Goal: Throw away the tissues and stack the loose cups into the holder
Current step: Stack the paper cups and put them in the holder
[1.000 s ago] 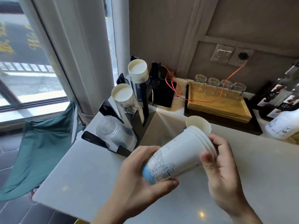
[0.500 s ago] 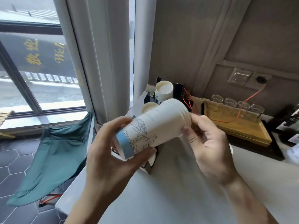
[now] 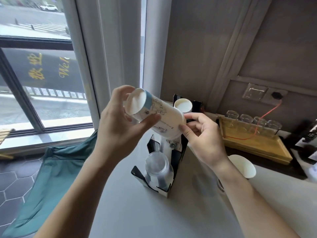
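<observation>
A white paper cup (image 3: 159,114) with a blue band and line drawings lies tilted in both my hands, its bottom up toward me and its mouth down over the middle slot of the black cup holder (image 3: 178,157). My left hand (image 3: 118,127) grips its bottom end. My right hand (image 3: 202,136) holds its rim end. A stack of paper cups (image 3: 183,105) stands in the holder's far slot, and clear plastic cups (image 3: 157,164) fill the near slot. One loose paper cup (image 3: 243,166) sits on the white counter (image 3: 137,208) behind my right wrist.
A wooden tray (image 3: 253,145) with several glasses stands at the back right under a red cable. A green bag (image 3: 46,174) hangs beside the counter's left edge, below the window. The wall and a socket plate (image 3: 255,92) are behind.
The cup has been lifted and tipped, its bottom now up and its mouth down at the holder's middle slot. My view has shifted so the holder sits below the hands.
</observation>
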